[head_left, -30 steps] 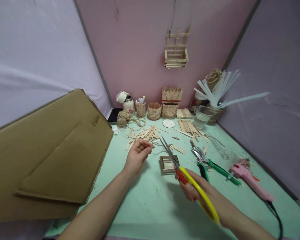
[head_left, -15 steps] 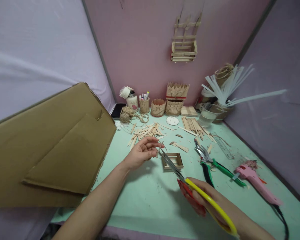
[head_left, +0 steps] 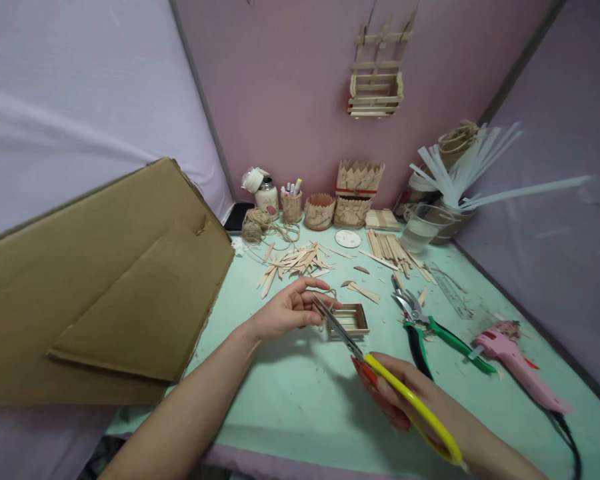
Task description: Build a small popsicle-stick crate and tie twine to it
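Note:
My right hand (head_left: 400,390) grips a pair of scissors (head_left: 410,393) with red and yellow handles, blades pointing up and left. Their tips reach my left hand (head_left: 293,308), whose thumb and fingers pinch a short bit of twine (head_left: 333,293). How the twine lies against the blades is too small to make out. Just beyond the blades, on the green tabletop, sits a small wooden crate (head_left: 353,320) made of sticks, partly covered by the scissors and my left fingertips.
Green-handled pruning shears (head_left: 417,320) and a pink glue gun (head_left: 523,363) lie to the right. Loose wooden sticks (head_left: 300,260) and a twine ball (head_left: 255,225) are farther back. A large cardboard sheet (head_left: 105,287) leans on the left. Glue sticks (head_left: 455,173) stand at back right.
The scissors' blades have come closer together at my left hand. My left hand has shifted slightly right, its fingers now overlapping the crate's edge. The whole view has tilted a little.

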Demonstrator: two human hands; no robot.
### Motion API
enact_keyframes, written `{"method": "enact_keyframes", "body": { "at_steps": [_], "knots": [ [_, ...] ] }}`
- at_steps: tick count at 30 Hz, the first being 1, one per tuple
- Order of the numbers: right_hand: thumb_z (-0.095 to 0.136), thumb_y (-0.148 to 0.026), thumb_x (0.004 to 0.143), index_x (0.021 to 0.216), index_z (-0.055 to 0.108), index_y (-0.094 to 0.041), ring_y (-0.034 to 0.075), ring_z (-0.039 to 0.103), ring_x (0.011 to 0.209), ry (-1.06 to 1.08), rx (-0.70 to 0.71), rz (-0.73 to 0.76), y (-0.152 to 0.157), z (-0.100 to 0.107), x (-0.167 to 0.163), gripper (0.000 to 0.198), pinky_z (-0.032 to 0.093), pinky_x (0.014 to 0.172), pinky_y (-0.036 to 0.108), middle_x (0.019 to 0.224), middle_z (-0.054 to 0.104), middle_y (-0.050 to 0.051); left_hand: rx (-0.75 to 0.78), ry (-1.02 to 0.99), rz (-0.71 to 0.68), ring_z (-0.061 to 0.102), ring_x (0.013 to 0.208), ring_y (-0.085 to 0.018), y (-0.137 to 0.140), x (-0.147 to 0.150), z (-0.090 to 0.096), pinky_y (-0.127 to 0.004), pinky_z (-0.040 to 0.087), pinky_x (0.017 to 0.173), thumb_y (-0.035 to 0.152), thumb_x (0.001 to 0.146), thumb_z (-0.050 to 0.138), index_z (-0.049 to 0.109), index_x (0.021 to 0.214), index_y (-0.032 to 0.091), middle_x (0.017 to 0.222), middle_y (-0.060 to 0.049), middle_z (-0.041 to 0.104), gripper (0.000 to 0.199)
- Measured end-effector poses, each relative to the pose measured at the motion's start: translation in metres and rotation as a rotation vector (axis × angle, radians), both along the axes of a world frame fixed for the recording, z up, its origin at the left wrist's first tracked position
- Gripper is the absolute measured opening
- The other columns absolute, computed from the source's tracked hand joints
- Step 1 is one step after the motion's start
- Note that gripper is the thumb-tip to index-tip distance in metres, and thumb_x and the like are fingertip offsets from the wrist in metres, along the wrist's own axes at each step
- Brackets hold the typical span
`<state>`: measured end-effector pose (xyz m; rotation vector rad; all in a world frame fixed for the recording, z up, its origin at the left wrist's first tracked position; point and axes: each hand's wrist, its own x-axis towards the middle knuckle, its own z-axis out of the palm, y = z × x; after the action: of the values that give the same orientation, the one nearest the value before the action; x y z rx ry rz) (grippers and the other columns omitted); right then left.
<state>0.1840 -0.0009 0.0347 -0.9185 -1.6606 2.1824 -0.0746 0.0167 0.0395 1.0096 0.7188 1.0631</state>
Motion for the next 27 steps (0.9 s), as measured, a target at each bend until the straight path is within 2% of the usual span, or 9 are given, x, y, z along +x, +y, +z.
{"method": "enact_keyframes", "body": {
  "at_steps": [16,22,24,27],
  "knots": [
    [0.052,-0.068,0.086,0.071,0.04,-0.022,0.005,0.027,0.043,-0.091,0.067,0.009,0.001,0.0,-0.001,0.05,0.023,0.041,0.021,0.055,0.034,-0.009,-0.001,0.038,-0.019,0.066,0.071,-0.013,-0.001,-0.001,0.0,-0.023,0.046,0.063,0.025,0.071,0.084,0.06,0.109,0.021,0.111,-0.015,0.073,0.046],
    [0.058,-0.072,0.078,0.075,0.045,-0.022,0.006,0.029,0.045,-0.171,0.086,-0.042,-0.001,0.011,-0.003,0.052,0.025,0.042,0.021,0.057,0.036,-0.009,0.014,0.062,0.002,0.062,0.069,-0.011,0.0,-0.002,-0.004,-0.021,0.041,0.059,0.026,0.071,0.083,0.059,0.114,0.022,0.114,-0.015,0.071,0.05],
    [0.058,-0.068,0.079,0.076,0.047,-0.022,0.008,0.032,0.047,-0.195,0.208,-0.116,0.01,0.017,-0.003,0.048,0.026,0.045,0.023,0.057,0.036,-0.008,0.018,0.062,0.048,0.061,0.069,-0.011,0.001,-0.002,-0.004,-0.022,0.039,0.057,0.026,0.069,0.084,0.059,0.117,0.022,0.113,-0.015,0.07,0.054],
    [0.057,-0.057,0.083,0.078,0.053,-0.022,0.013,0.043,0.057,-0.368,0.62,-0.325,0.042,0.024,-0.006,0.036,0.032,0.054,0.026,0.062,0.048,-0.003,-0.007,0.094,0.18,0.058,0.067,-0.011,0.003,0.001,-0.005,-0.022,0.036,0.056,0.026,0.069,0.084,0.06,0.114,0.021,0.102,-0.01,0.072,0.051]
  ]
}}
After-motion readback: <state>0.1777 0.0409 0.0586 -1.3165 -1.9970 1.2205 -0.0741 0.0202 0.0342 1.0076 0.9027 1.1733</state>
